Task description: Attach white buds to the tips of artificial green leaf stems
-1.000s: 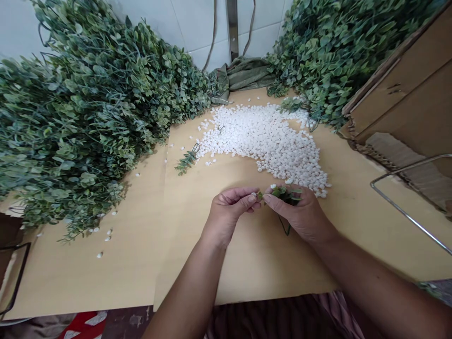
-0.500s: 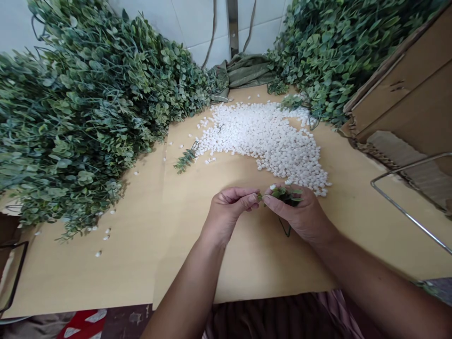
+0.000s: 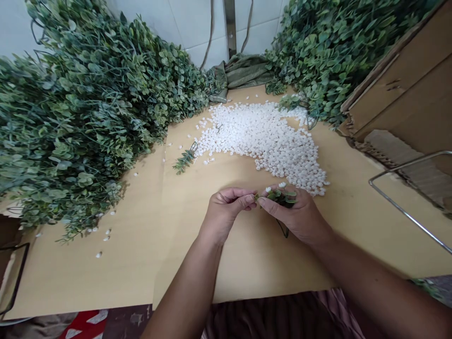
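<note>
Both hands meet over the table (image 3: pixel 190 263), just in front of a heap of small white plastic pieces (image 3: pixel 257 129). Wrapped in my right hand (image 3: pixel 300 214) is an artificial leaf sprig (image 3: pixel 282 197), with a dark wiry stem hanging below the fingers. Two white pieces (image 3: pixel 281 185) show against its leaves. My left hand (image 3: pixel 228 205) pinches the sprig's tip between thumb and forefinger; the fingertips hide exactly what is there. Left of the heap lies another small sprig (image 3: pixel 184 161).
Piled artificial greenery (image 3: pixel 88 117) rises on the left, and more greenery (image 3: pixel 328 56) at the back right. A cardboard box (image 3: pixel 406 80) with a metal wire bar (image 3: pixel 406 209) stands at the right. Green cloth (image 3: pixel 249 70) lies by the tiled wall. Stray white pieces (image 3: pixel 99 254) dot the left side.
A second white piece now shows on the sprig, where one was visible before. The hands keep nearly the same place and grip; the whole view has shifted slightly.
</note>
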